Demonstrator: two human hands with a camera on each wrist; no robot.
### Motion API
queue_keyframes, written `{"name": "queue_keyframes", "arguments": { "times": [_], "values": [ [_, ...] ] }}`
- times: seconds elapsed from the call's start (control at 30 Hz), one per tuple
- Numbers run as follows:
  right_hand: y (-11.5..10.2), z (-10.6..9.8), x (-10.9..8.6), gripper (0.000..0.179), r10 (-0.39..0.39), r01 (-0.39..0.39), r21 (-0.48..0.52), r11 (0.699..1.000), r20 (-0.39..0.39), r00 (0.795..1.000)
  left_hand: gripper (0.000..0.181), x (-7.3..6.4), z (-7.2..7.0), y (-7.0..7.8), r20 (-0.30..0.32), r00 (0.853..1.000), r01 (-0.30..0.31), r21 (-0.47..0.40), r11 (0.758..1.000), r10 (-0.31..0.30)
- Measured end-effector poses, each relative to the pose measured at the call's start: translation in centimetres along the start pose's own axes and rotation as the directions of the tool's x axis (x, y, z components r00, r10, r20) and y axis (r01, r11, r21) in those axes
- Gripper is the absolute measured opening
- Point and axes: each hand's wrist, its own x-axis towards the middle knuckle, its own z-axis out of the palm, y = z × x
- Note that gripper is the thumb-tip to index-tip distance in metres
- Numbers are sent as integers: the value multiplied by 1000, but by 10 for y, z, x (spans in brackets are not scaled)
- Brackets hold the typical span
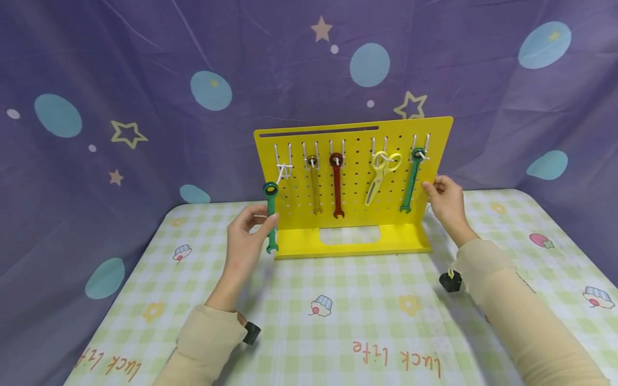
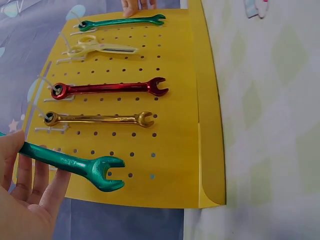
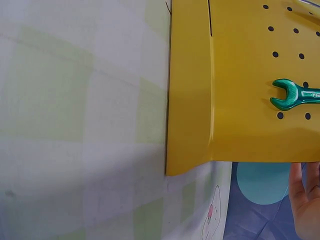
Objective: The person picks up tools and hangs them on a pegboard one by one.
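My left hand (image 1: pixel 241 238) pinches a green combination wrench (image 1: pixel 271 202) by its shaft at the left side of a yellow pegboard (image 1: pixel 357 198). The wrench's ring end is up, by the tip of the leftmost white hook (image 1: pixel 281 175); whether the hook passes through the ring I cannot tell. In the left wrist view its open end (image 2: pixel 106 173) points away from the fingers. At the board's right edge my right hand (image 1: pixel 446 203) grips the panel, thumb in front. Near that thumb hangs a second green wrench (image 1: pixel 411 185).
Between the green wrenches hang a gold wrench (image 1: pixel 316 187), a red wrench (image 1: pixel 337 187) and yellow scissors (image 1: pixel 379 179). The board's base tray (image 1: pixel 352 249) stands on a checked tablecloth (image 1: pixel 362 289). A purple curtain (image 1: pixel 289 64) is behind.
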Motion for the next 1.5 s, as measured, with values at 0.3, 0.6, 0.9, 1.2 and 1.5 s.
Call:
{"name": "queue_keyframes", "arguments": {
  "times": [0.3,0.6,0.9,1.2,1.5],
  "values": [
    [0,0,0,40,-12,12,-8,1000,-6,1000,20,11,8,-1,11,1000,28,-18,999,-27],
    [-1,-1,-1,42,-4,4,-9,1000,-3,1000,20,19,12,-4,16,999,38,20,999,-38],
    [1,0,-1,39,1,-1,-6,1000,-4,1000,25,30,14,-7,39,996,78,54,995,-80],
    [1,0,1,38,-2,2,-13,1000,-12,1000,25,46,24,-9,58,995,76,4,997,-76],
    [0,1,0,38,8,-8,-2,1000,-13,1000,22,59,32,-15,9,997,82,33,996,-82]
  ]
}}
